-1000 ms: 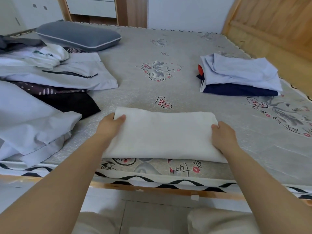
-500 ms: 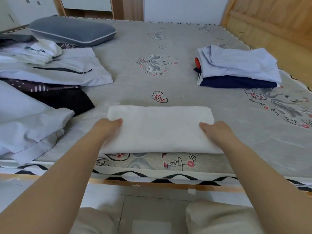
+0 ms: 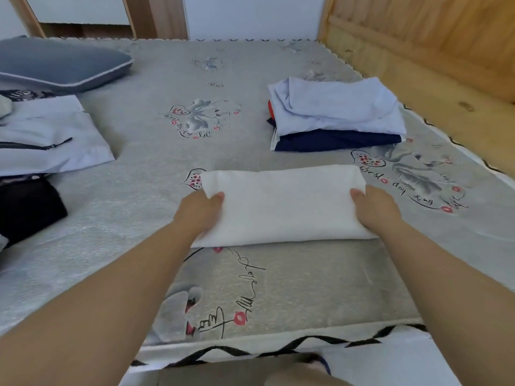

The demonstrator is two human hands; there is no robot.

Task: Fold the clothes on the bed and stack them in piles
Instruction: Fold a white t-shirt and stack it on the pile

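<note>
white cloth (image 3: pixel 281 204) folded to flat smooth rectangle, mid-bed (image 3: pixel 156 190), left hand (image 3: pixel 199 213) gripping left end, right hand (image 3: pixel 374 208) gripping right end, folded pile (image 3: pixel 334 112) beyond

- One head-worn, wide-angle camera is looking forward and steeply down from above the near edge of the bed (image 3: pixel 145 207), facing toward its far side.
- It is sitting close over the person's forearms, which are entering from the bottom corners and reaching away from the lens.
- The wooden headboard (image 3: pixel 418 45) is running along the right edge of the frame, and a grey pillow (image 3: pixel 58 62) is lying at far left.
- The mattress's zigzag-trimmed near edge is crossing the bottom of the frame.
- No second view is sharing the scene.
</note>
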